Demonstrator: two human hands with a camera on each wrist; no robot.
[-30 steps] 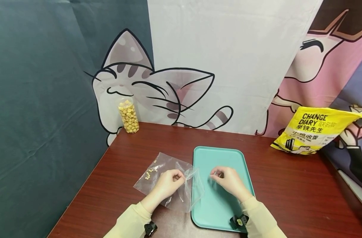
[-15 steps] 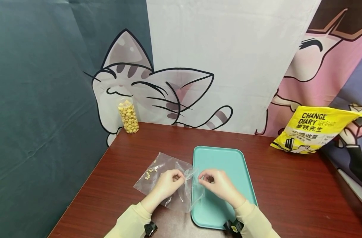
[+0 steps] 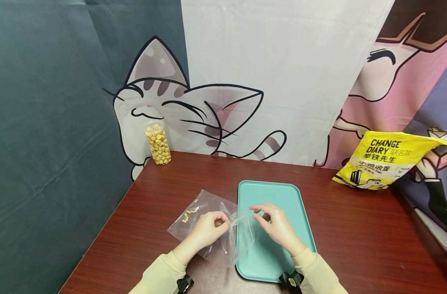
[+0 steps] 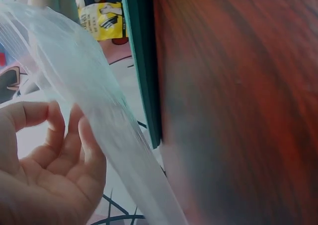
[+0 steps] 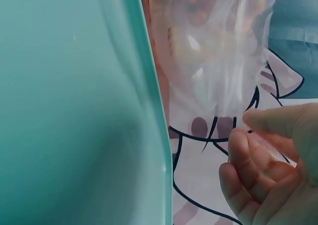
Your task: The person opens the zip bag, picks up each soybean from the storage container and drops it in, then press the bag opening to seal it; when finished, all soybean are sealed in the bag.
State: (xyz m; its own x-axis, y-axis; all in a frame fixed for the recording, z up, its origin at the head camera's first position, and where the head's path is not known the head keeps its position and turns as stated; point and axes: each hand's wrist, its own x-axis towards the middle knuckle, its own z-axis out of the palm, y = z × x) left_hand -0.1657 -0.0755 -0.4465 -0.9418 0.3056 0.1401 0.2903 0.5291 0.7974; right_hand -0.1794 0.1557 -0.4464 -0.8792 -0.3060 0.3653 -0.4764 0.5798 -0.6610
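Note:
A clear plastic bag (image 3: pixel 223 247) lies slanted across the table and overlaps the left edge of a teal tray (image 3: pixel 269 192) in the head view. Several small pale round pieces (image 3: pixel 186 215) are inside its far left part. My left hand (image 3: pixel 207 228) pinches the bag's gathered film between thumb and forefinger near the mouth. In the left wrist view the film (image 4: pixel 82 56) spreads out past those fingertips. My right hand (image 3: pixel 278 228) hovers over the tray, thumb and forefinger slightly apart. Its fingertips are close to the bag's edge in the right wrist view, with nothing seen between them.
A clear jar of popcorn (image 3: pixel 159 145) stands at the table's back left corner. Toward the back right, a yellow snack bag (image 3: pixel 385 159) leans by the printed cloth (image 3: pixel 300 73). The dark red wooden table (image 3: pixel 363 245) extends to the right of the tray.
My right hand came left from over the tray to the bag's mouth, then drew back slightly with its fingertips parting. My left hand has shifted a little right, bringing the bag along.

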